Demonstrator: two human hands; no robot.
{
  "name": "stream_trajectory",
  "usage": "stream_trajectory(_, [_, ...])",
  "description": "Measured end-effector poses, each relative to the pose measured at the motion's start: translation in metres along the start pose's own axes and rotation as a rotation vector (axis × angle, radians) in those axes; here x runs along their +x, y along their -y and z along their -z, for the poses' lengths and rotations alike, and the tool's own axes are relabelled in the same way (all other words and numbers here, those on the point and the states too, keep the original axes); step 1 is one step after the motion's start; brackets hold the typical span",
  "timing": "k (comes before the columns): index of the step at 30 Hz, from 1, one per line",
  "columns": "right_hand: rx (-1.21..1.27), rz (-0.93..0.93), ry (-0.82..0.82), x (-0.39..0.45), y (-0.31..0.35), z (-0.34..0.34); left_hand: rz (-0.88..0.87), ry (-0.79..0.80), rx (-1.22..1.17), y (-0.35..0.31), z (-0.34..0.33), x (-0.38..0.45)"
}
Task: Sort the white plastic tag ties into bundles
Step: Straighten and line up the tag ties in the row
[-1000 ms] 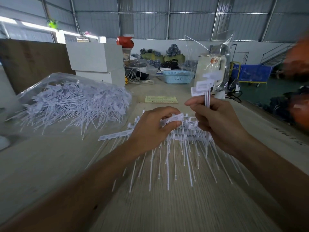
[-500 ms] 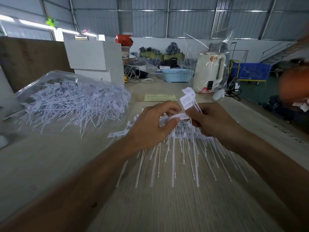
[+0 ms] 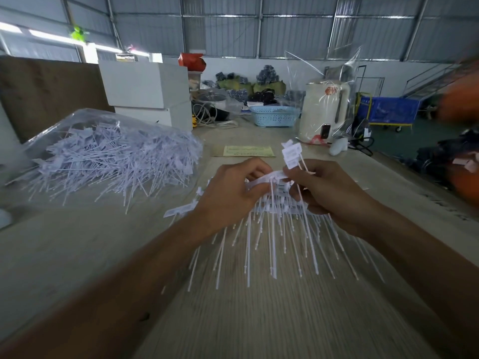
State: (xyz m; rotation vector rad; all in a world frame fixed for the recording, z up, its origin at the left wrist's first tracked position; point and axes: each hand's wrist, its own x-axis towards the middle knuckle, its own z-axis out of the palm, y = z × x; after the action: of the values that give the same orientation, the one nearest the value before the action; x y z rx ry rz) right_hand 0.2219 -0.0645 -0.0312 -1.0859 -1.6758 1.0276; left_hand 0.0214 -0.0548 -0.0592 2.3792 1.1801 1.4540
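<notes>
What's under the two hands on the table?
A spread row of tag ties lies under the left hand and right hand, stems fanning toward the camera. Their heads are mostly covered by both hands.
</notes>
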Motion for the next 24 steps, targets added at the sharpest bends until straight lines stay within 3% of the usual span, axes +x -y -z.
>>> stream_trajectory(3, [-0.099, 0.127, 0.016, -0.002, 0.003, 0.002, -0.027, 0.002, -0.026, 0.000, 0.002, 0.002])
stream_trajectory(8, [-0.642, 0.474, -0.064, -0.001, 0.004, 0.007, 0.038, 0.119, -0.146, 0.000, 0.004, 0.002])
stream_trajectory(11, [-0.665, 0.567, -0.082, 0.001, 0.001, 0.005, 0.059, 0.155, -0.237, 0.001, 0.007, 0.005])
stream_trajectory(16, [-0.379, 0.320, -0.064, 0.005, 0.003, 0.008, 0.047, 0.081, -0.304, -0.002, 0.004, 0.005])
stream_trajectory(24, [-0.272, 0.063, 0.001, 0.005, 0.001, 0.014, 0.005, 0.051, -0.208, -0.002, 0.005, 0.003])
